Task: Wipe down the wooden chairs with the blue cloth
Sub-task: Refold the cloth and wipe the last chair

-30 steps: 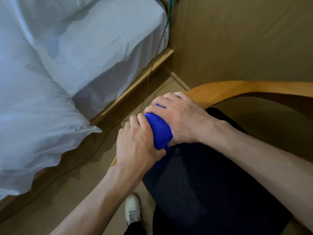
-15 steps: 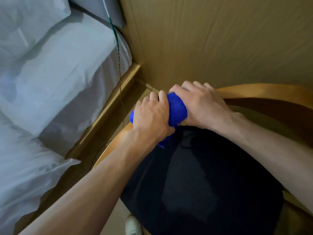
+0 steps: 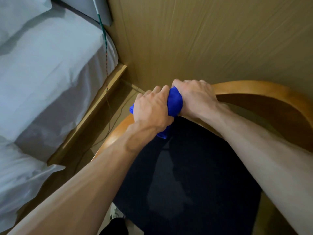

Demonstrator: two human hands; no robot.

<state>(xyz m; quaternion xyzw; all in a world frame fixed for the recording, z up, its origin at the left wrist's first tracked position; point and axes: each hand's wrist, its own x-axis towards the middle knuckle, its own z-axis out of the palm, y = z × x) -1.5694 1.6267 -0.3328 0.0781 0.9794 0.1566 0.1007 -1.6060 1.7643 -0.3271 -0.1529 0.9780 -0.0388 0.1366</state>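
Beside the bed (image 3: 50, 73), both hands have slid the blue cloth (image 3: 175, 102) further along the chair rail (image 3: 254, 89); left hand (image 3: 150, 109) and right hand (image 3: 194, 97) grip it tightly, so wiping progresses

Both hands, left hand (image 3: 150, 109) beside right hand (image 3: 194, 97), grip the cloth (image 3: 175, 103) on the chair (image 3: 254, 89) rail, bed (image 3: 50, 73) to their left, seat cushion (image 3: 186, 175) below, wall (image 3: 211, 39) behind.

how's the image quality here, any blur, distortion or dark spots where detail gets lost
Head view: wide-angle bending curves the wall and bed edges; the left hand, right hand and blue cloth are fairly sharp; the dark seat cushion is nearly detailless; soft sheen on the wooden chair rail.
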